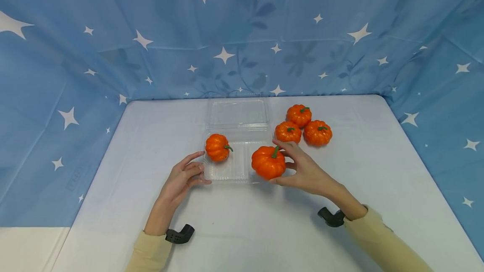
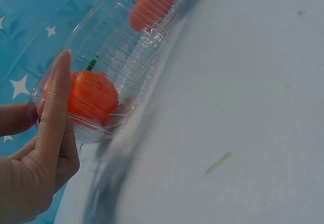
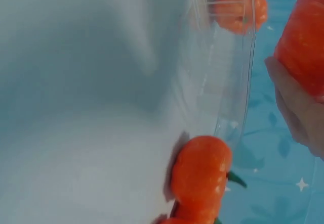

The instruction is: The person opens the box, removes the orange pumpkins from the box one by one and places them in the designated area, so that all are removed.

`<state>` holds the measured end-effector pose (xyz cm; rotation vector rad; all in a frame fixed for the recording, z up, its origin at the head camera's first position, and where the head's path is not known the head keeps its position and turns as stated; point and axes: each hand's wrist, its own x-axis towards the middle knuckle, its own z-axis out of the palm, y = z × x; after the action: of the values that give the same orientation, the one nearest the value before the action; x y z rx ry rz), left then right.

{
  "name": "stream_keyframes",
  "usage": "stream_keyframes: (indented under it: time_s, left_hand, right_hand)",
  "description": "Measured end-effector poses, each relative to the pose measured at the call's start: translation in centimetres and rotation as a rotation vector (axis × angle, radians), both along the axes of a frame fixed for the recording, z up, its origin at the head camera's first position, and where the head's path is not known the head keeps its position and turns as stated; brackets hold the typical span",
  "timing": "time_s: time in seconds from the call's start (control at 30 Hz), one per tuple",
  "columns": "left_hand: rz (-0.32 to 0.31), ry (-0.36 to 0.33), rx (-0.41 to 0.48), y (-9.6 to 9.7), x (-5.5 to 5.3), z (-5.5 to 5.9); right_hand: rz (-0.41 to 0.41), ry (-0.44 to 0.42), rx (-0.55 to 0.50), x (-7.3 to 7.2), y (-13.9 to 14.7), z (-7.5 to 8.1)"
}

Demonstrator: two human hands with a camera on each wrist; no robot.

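Note:
My right hand [image 1: 304, 173] grips a small orange pumpkin [image 1: 267, 163] with a green stem, its thumb at the near side and fingers at the far side. This pumpkin is over the right part of a clear plastic container [image 1: 242, 160] with its lid opened back. In the right wrist view the held pumpkin [image 3: 306, 44] is raised above the container's rim. Another pumpkin [image 1: 217, 147] sits inside the container's left part. My left hand [image 1: 181, 177] holds the container's left end, its fingers along the clear wall [image 2: 93, 133] in the left wrist view.
Three more orange pumpkins, a rear one [image 1: 299, 115], a left one [image 1: 288, 132] and a right one [image 1: 318, 133], stand clustered right of the container's lid [image 1: 239, 112]. A blue star-patterned curtain [image 1: 227, 32] hangs behind the white table [image 1: 242, 226].

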<state>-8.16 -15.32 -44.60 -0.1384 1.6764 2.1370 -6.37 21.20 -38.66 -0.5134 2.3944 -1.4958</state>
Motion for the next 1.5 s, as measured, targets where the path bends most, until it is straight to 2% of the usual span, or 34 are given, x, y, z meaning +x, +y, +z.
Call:
stream_keyframes:
  time_s: [0.37,0.8,1.0,1.33,1.5]
  left_hand:
    - [-0.01,0.003,-0.011,0.1,-0.1,0.1]
    - [-0.01,-0.008,-0.011,0.1,-0.1,0.2]
    - [-0.012,-0.013,-0.013,0.1,-0.2,0.4]
    - [-0.007,-0.013,-0.004,0.0,-0.1,0.2]
    - [0.0,-0.009,-0.003,-0.1,-0.1,0.0]
  right_hand:
    - [-0.074,0.048,0.049,0.6,2.5,-0.3]
    - [-0.221,0.148,0.221,0.6,5.1,-1.6]
    - [-0.229,0.143,0.266,0.2,6.0,-2.0]
    - [-0.226,0.074,0.343,-1.0,6.7,-3.2]
    - [-0.211,0.089,0.413,-1.5,6.7,-3.6]
